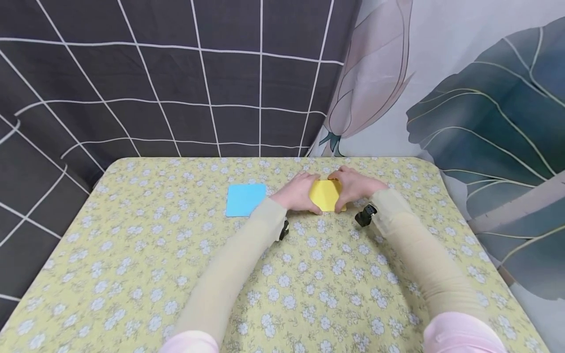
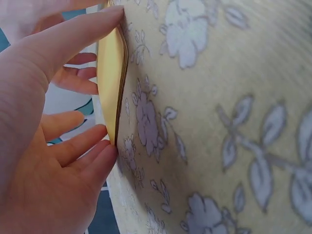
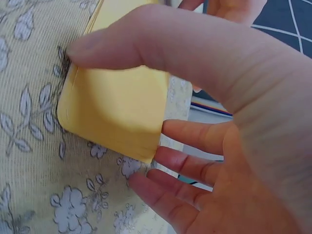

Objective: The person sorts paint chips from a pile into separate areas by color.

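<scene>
A yellow card (image 1: 324, 196) with rounded corners lies at the back of the table, between both hands. Its edge shows thin layers in the left wrist view, and its surface bends slightly. My left hand (image 1: 299, 192) grips its left side, thumb at the near edge and fingers at the far edge. On the right side, my right hand (image 1: 356, 187) holds it the same way; in the right wrist view its thumb lies across the near edge of the yellow card (image 3: 114, 100). A flat light-blue card (image 1: 244, 198) lies to the left, behind my left wrist.
The table has a yellow floral cloth (image 1: 132, 274). Behind it hangs a dark cloth (image 1: 167, 73) with white grid lines, and a flower-print curtain (image 1: 441, 49) hangs at the right. Each wrist carries a small black camera (image 1: 365, 215).
</scene>
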Demonstrator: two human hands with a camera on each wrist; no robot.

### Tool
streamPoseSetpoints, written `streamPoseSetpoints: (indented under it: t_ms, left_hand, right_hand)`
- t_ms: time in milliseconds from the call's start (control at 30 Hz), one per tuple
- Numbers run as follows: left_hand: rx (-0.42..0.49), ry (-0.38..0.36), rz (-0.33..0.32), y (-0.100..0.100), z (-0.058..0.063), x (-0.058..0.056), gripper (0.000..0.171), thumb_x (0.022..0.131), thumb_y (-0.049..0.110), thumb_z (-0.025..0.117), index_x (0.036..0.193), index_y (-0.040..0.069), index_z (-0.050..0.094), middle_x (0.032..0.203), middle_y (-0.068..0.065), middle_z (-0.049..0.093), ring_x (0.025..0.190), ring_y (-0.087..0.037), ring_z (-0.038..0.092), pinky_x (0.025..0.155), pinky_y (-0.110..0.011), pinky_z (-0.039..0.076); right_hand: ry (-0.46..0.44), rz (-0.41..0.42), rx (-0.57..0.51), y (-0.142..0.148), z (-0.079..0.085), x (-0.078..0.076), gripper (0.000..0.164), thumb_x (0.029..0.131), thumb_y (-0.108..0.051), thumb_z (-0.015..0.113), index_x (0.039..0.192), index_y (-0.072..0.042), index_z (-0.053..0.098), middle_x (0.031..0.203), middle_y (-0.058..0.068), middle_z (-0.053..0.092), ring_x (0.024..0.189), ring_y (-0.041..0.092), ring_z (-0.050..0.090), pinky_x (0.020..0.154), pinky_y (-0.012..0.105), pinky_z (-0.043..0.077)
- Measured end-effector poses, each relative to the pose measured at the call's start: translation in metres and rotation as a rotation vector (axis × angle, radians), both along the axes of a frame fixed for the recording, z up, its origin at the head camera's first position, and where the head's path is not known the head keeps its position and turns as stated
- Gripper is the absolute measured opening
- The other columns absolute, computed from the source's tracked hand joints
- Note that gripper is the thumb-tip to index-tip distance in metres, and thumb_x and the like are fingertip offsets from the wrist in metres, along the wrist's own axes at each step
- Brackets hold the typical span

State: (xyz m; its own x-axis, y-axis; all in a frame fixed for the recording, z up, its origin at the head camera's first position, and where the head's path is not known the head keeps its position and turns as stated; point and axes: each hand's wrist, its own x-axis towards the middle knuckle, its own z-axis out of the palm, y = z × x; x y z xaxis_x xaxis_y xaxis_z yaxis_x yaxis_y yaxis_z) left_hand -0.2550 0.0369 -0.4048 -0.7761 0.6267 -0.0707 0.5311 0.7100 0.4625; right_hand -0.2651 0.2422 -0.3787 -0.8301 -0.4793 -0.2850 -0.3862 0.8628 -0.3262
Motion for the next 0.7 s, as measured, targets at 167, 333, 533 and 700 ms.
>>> streamPoseSetpoints:
  t_ms: [167, 333, 533, 700]
  left_hand:
    - [0.048, -0.018, -0.006, 0.003, 0.000, 0.000, 0.108, 0.072, 0.036, 0.092, 0.156, 0.000, 0.034, 0.152, -0.013, 0.046, 0.136, -0.026, 0.042, 0.114, -0.035, 0.037]
    - [0.070, -0.020, 0.004, 0.003, -0.006, -0.003, 0.109, 0.070, 0.035, 0.093, 0.156, 0.002, 0.034, 0.148, -0.011, 0.048, 0.130, -0.024, 0.045, 0.109, -0.034, 0.041]
    - [0.074, -0.028, 0.007, -0.001, -0.010, -0.005, 0.109, 0.071, 0.036, 0.092, 0.157, 0.001, 0.033, 0.151, -0.012, 0.046, 0.134, -0.026, 0.043, 0.111, -0.036, 0.039]
    - [0.053, -0.028, 0.016, -0.005, -0.012, -0.007, 0.107, 0.072, 0.036, 0.091, 0.157, 0.002, 0.034, 0.151, -0.011, 0.048, 0.136, -0.027, 0.043, 0.112, -0.037, 0.039]
  right_hand:
    - [-0.019, -0.004, -0.027, 0.000, -0.003, 0.000, 0.099, 0.058, -0.024, 0.092, 0.143, 0.006, 0.050, 0.125, 0.021, 0.048, 0.110, 0.035, 0.046, 0.094, 0.054, 0.049]
    - [-0.030, -0.013, -0.078, -0.002, -0.005, 0.001, 0.101, 0.058, -0.022, 0.091, 0.145, 0.005, 0.048, 0.128, 0.022, 0.047, 0.111, 0.035, 0.045, 0.093, 0.055, 0.049]
    - [-0.021, -0.043, -0.084, -0.004, -0.009, 0.001, 0.100, 0.060, -0.025, 0.092, 0.145, 0.005, 0.049, 0.128, 0.021, 0.047, 0.111, 0.035, 0.046, 0.096, 0.055, 0.049]
    - [0.000, -0.050, -0.070, -0.006, -0.009, 0.000, 0.094, 0.059, -0.027, 0.093, 0.138, 0.008, 0.055, 0.124, 0.021, 0.050, 0.109, 0.034, 0.049, 0.097, 0.053, 0.049]
